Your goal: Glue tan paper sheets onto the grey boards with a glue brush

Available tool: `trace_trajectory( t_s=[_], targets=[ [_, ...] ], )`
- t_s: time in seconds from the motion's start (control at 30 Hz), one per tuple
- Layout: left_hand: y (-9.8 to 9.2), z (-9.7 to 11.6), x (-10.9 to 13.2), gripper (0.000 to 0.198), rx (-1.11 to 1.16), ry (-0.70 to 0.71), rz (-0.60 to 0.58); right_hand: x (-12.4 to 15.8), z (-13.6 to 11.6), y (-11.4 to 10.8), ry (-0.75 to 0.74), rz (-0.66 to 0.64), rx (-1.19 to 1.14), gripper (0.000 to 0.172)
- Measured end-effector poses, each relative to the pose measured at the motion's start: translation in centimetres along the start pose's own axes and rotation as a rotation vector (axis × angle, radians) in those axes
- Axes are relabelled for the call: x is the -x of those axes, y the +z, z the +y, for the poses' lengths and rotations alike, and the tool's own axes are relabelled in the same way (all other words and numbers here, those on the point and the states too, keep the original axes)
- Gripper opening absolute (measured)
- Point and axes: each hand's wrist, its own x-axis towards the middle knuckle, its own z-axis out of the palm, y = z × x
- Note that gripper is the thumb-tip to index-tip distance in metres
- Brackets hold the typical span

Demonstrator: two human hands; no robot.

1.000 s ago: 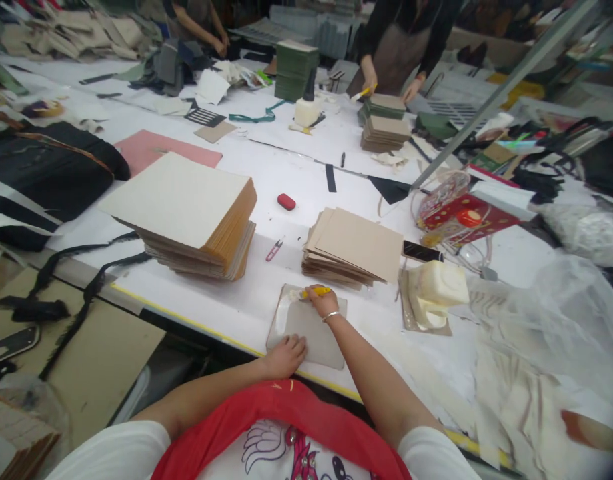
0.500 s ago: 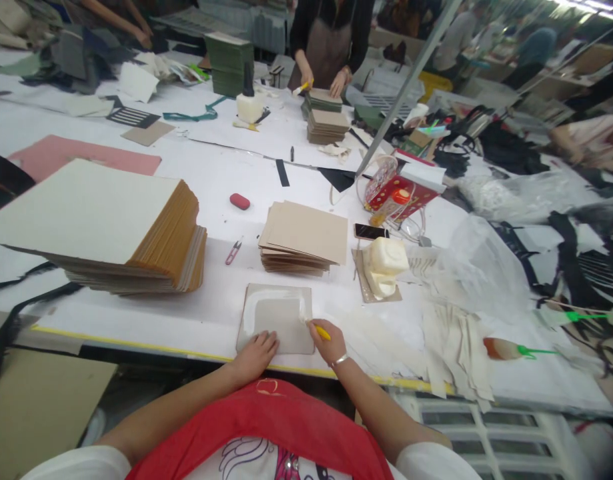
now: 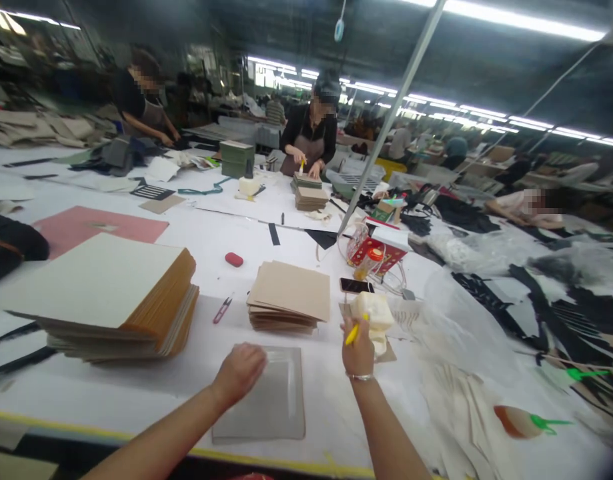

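My right hand (image 3: 357, 350) is closed round a yellow-handled brush (image 3: 353, 333). It is at the near side of a cream plastic glue container (image 3: 373, 310), and the brush's tip is hidden. Over the upper left part of a grey rectangular board (image 3: 259, 413) is my left hand (image 3: 240, 373), its fingers blurred; whether it touches the board I cannot tell. A wet, shiny band shows along the board's top and right side. Just beyond lies a stack of tan boards (image 3: 291, 293).
A tall stack of larger boards (image 3: 101, 280) stands at left. Pink thread snips (image 3: 223, 310), a red oval case (image 3: 233, 259) and a phone (image 3: 356, 286) lie about. Fabric strips (image 3: 471, 407) and a green-nozzled bottle (image 3: 519, 421) are at right. A co-worker (image 3: 311, 137) works across the table.
My right hand has moved from the board's right edge up and right to the glue container with the brush. My left hand has shifted to the board's upper left. The view has tilted up.
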Motion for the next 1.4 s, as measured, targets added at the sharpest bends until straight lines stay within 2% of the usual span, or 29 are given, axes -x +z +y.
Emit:
trace_trajectory(
  t_s=[0.07, 0.13, 0.2, 0.27, 0.33, 0.4, 0.53, 0.63, 0.7, 0.8, 0.87, 0.93, 1.0, 1.07, 1.13, 1.2, 1.4],
  targets=[
    [-3.2, -0.7, -5.3, 0.026, 0.021, -0.17, 0.246, -3.1, -0.9, 1.4, 0.025, -0.028, 0.159, 0.036],
    [-5.3, -1.6, -10.3, 0.032, -0.007, -0.378, 0.338, -5.1, -1.4, 3.1, 0.041, -0.122, 0.265, 0.035],
    [-6.0, -2.6, -14.1, 0.037, -0.01, -0.565, 0.251, -5.9, -1.7, 4.6, 0.029, -0.193, 0.323, 0.031],
    [-5.9, -3.5, -16.4, 0.034, 0.047, -0.691, 0.133, -5.9, -1.6, 5.7, 0.009, -0.211, 0.342, 0.028],
    [-5.6, -4.2, -17.2, 0.03, 0.117, -0.758, 0.083, -5.5, -1.4, 6.3, 0.0, -0.195, 0.339, 0.025],
    [-5.5, -4.4, -17.2, 0.026, 0.178, -0.79, 0.115, -4.9, -1.1, 6.5, -0.003, -0.166, 0.331, 0.025],
    [-6.2, -3.7, -16.2, 0.013, 0.345, -0.724, 0.323, -4.2, -0.9, 6.2, -0.061, -0.039, 0.283, 0.026],
    [-6.6, -2.4, -14.8, 0.02, 0.601, -0.61, 0.49, -3.7, -0.7, 5.1, -0.091, 0.113, 0.191, 0.026],
    [-6.8, -1.3, -13.1, 0.03, 0.787, -0.588, 0.517, -2.8, -0.8, 3.7, -0.09, 0.183, 0.113, 0.026],
    [-6.8, 0.0, -8.9, 0.03, 0.911, -0.623, 0.416, 0.1, -0.8, 1.2, -0.101, 0.202, 0.03, 0.026],
    [-6.0, 0.2, -5.1, 0.028, 0.886, -0.68, 0.306, 3.2, -0.3, 0.2, -0.12, 0.146, 0.031, 0.024],
    [-4.3, -0.3, -1.0, 0.027, 0.832, -0.764, 0.174, 6.7, 0.7, 0.2, -0.142, 0.003, 0.062, 0.021],
    [-2.0, -1.4, 2.6, 0.025, 0.745, -0.87, 0.078, 10.1, 2.1, 1.3, -0.15, -0.181, 0.096, 0.021],
    [0.5, -2.9, 5.2, 0.023, 0.628, -0.918, 0.036, 12.7, 3.5, 3.2, -0.146, -0.339, 0.133, 0.022],
    [2.5, -4.4, 6.5, 0.022, 0.522, -0.957, -0.016, 14.2, 4.7, 5.3, -0.149, -0.449, 0.185, 0.024],
    [3.8, -5.6, 6.8, 0.021, 0.456, -0.997, -0.068, 14.7, 5.6, 7.1, -0.15, -0.519, 0.245, 0.023],
    [5.6, -7.5, 6.0, 0.018, 0.387, -1.063, -0.129, 14.7, 7.1, 9.7, -0.131, -0.622, 0.327, 0.022]
  ],
)
